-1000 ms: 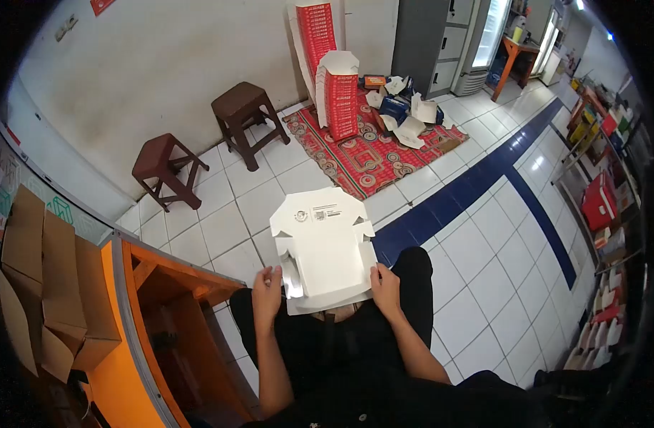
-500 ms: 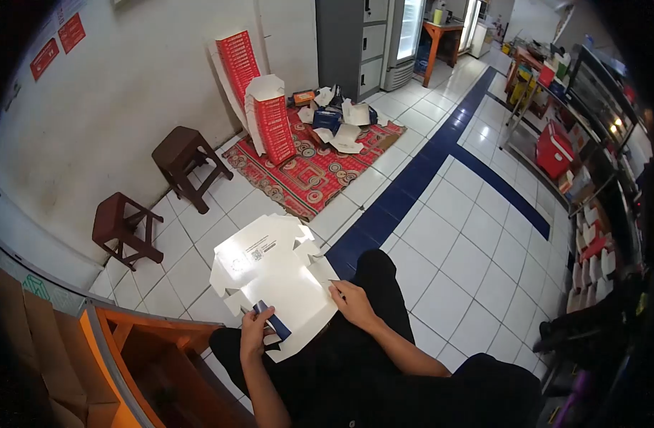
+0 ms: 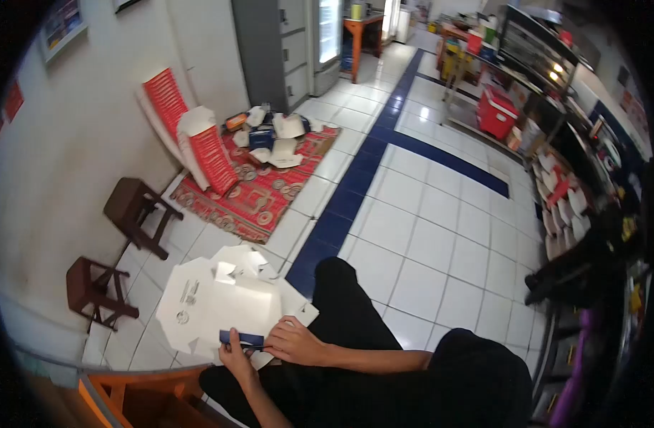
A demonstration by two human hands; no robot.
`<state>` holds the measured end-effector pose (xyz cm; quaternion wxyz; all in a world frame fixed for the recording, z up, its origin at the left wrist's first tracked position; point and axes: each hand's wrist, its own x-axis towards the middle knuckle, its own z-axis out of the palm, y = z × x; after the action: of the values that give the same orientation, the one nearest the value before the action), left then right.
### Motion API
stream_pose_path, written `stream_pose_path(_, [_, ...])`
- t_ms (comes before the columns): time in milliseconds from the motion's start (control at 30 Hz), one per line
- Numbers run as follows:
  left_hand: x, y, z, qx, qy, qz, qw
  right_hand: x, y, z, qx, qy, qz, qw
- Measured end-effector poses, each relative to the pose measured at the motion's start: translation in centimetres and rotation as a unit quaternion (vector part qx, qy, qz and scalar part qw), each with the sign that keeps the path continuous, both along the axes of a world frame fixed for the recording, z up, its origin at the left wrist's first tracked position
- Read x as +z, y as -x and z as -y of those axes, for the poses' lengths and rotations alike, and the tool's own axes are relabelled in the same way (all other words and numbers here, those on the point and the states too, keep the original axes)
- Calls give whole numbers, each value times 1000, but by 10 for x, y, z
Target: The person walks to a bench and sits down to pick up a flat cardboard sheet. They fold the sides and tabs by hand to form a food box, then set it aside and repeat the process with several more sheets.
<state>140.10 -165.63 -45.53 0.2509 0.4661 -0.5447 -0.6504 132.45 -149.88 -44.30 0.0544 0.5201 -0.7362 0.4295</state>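
Note:
An unfolded white cardboard box blank (image 3: 234, 303) lies across my lap, with cut flaps around its edges and small printing on its left part. At its near edge a dark blue flap (image 3: 250, 339) is folded up over the white side. My left hand (image 3: 237, 359) pinches this flap, thumb on top. My right hand (image 3: 296, 342) is closed at the flap's right end, fingers bent against the cardboard; its fingertips are partly hidden.
Two brown stools (image 3: 138, 214) stand by the wall at left. Stacks of red-printed cardboard (image 3: 213, 160) and a pile of boxes (image 3: 275, 139) rest on a red patterned mat (image 3: 259, 207). An orange wooden cabinet (image 3: 102, 396) is near my left; shelving holds a red cooler (image 3: 497, 113) at right.
My right hand has moved from the blank's right edge to beside my left hand at the blue flap. The blank has turned, and the view has swung right.

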Motion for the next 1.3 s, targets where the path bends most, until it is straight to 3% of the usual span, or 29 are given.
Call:
stream_pose_path(100, [14, 5, -16, 24, 9, -32, 999, 10, -8, 4, -90, 2, 82, 993])
stream_pose_path(167, [12, 6, -19, 26, 23, -23, 999, 10, -13, 6, -137, 7, 70, 988])
stream_pose_path(433, [2, 6, -22, 11, -37, -42, 998, 10, -23, 8, -216, -22, 128, 968])
stream_pose_path(667, [-4, 9, -19, -18, 4, 10, 1000, -3, -14, 7, -120, -28, 102, 987])
stream_pose_path(733, [-9, 4, -15, -139, 64, 71, 986, -2, -16, 9, -122, -49, 74, 988])
stream_pose_path(833, [-21, 3, -12, -168, 25, -8, 985, -6, -12, 12, -103, -86, 84, 987])
stream_pose_path(900, [-16, -4, -13, -168, -2, 0, 986, -6, -13, 12, -81, -113, 109, 984])
stream_pose_path(967, [-13, -3, -12, -68, -126, -33, 989, -1, -14, 12, -54, -90, 272, 956])
stream_pose_path(1000, [-32, -7, 4, -62, -146, -5, 987, -1, -13, 12, -54, -89, 271, 957])
stream_pose_path(1067, [-38, -17, 11, -58, -106, -18, 993, -4, -13, 12, -36, -143, 339, 929])
stream_pose_path(1233, [-49, -18, 25, -66, -13, -13, 998, -50, -23, 25, -9, -218, 259, 941])
stream_pose_path(1300, [-78, -14, 45, -31, -48, 20, 998, -60, -26, 29, -10, -228, 215, 950])
